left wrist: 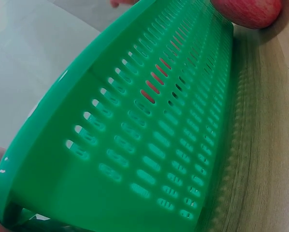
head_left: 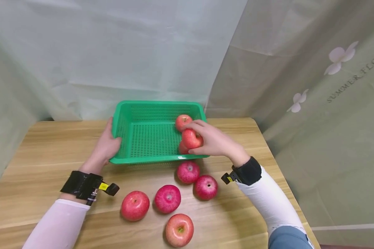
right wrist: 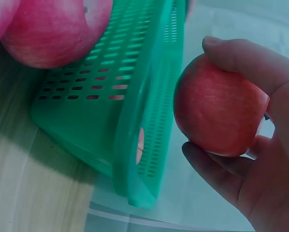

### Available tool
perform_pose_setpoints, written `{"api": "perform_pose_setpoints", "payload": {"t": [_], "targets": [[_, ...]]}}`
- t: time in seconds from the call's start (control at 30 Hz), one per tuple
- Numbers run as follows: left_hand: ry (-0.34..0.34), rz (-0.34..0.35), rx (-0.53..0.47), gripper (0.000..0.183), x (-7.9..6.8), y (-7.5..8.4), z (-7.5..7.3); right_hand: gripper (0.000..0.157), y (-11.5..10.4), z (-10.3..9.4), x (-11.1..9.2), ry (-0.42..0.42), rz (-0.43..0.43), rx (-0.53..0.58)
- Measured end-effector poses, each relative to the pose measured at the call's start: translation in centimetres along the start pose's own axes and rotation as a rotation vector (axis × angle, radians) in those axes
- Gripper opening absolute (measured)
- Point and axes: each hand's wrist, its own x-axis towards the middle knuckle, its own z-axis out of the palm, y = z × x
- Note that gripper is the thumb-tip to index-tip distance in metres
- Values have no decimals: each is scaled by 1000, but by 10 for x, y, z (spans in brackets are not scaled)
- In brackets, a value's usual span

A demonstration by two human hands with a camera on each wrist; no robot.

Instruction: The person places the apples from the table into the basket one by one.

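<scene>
A green plastic basket (head_left: 152,160) with slotted walls stands at the back of the wooden table. My left hand (head_left: 108,142) grips its left end by the rim. Over the basket's right end, my right hand (head_left: 213,138) holds a red apple (head_left: 191,139), thumb on one side and fingers on the other; the right wrist view shows this apple (right wrist: 219,108) above the rim. Inside the basket, one apple (head_left: 183,121) lies in the far right corner. Another apple (head_left: 183,148) is partly hidden under the held one.
Several apples lie on the table (head_left: 50,155) in front of the basket: two darker ones (head_left: 188,172) close to its front wall, a dark one (head_left: 168,199) in the middle, and lighter ones (head_left: 135,205) nearer me. A pale curtain (head_left: 127,52) hangs behind the table.
</scene>
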Motion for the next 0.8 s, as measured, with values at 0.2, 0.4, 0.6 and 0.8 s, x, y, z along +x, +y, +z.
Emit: {"api": "perform_pose_setpoints", "payload": {"t": [0.2,0.4,0.6,0.8], "targets": [[-9,0,-20,91,-2,0,0,72,5,6,14,-7,43,-12],[-6,5,-19,92,-2,1,0,69,5,11,24,-19,47,-17],[-2,12,-24,94,-4,3,1,74,10,17,36,-29,51,-8],[1,6,-35,96,-5,3,1,76,15,23,55,-29,67,-54]]}}
